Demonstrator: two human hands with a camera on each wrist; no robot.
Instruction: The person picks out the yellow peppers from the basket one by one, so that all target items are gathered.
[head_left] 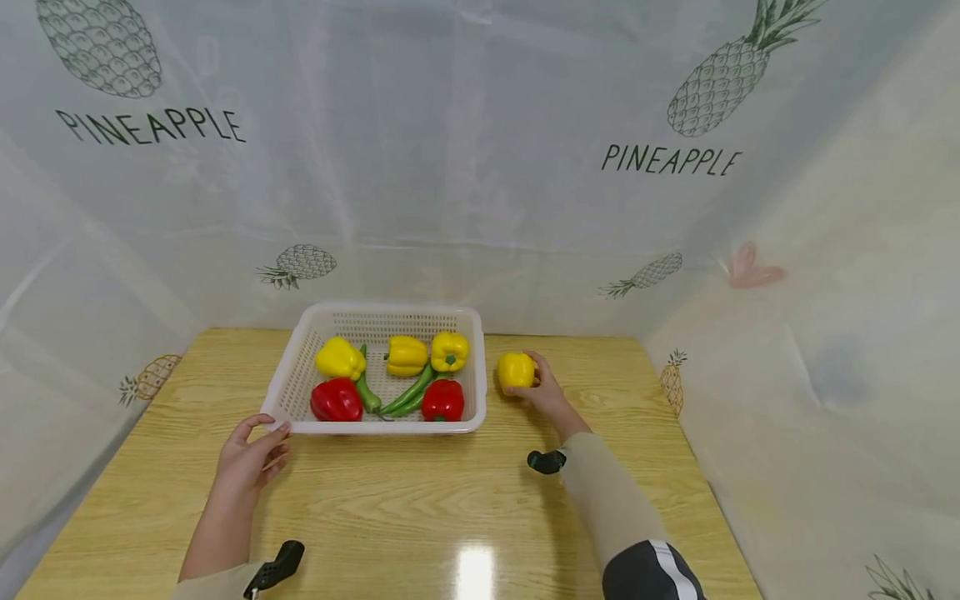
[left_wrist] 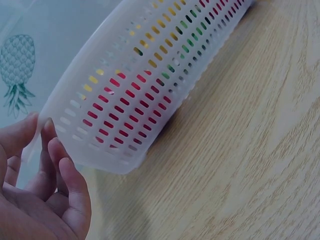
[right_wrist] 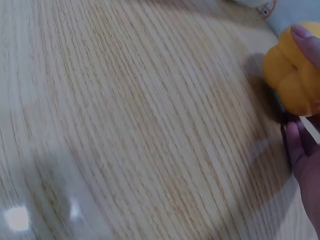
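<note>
My left hand [head_left: 251,454] pinches the near left corner of a white perforated plastic basket [head_left: 375,427] between thumb and fingers. To the right of the basket, my right hand [head_left: 546,390] grips a yellow bell pepper [head_left: 515,371], with fingers curled round its right side. The right wrist view shows this pepper [right_wrist: 292,75] low over the table, its lobed end facing the camera. Inside the basket lie three yellow bell peppers [head_left: 340,358], two red bell peppers [head_left: 337,400] and several long green peppers [head_left: 410,392]. In the left wrist view their colours show through the slots of the basket wall [left_wrist: 122,107].
Everything stands on a light wood-grain table [head_left: 420,500]. A whitish sheet [head_left: 450,167] printed with pineapples hangs behind the table's back edge and along its sides. Black wrist devices [head_left: 276,569] sit at both sleeves.
</note>
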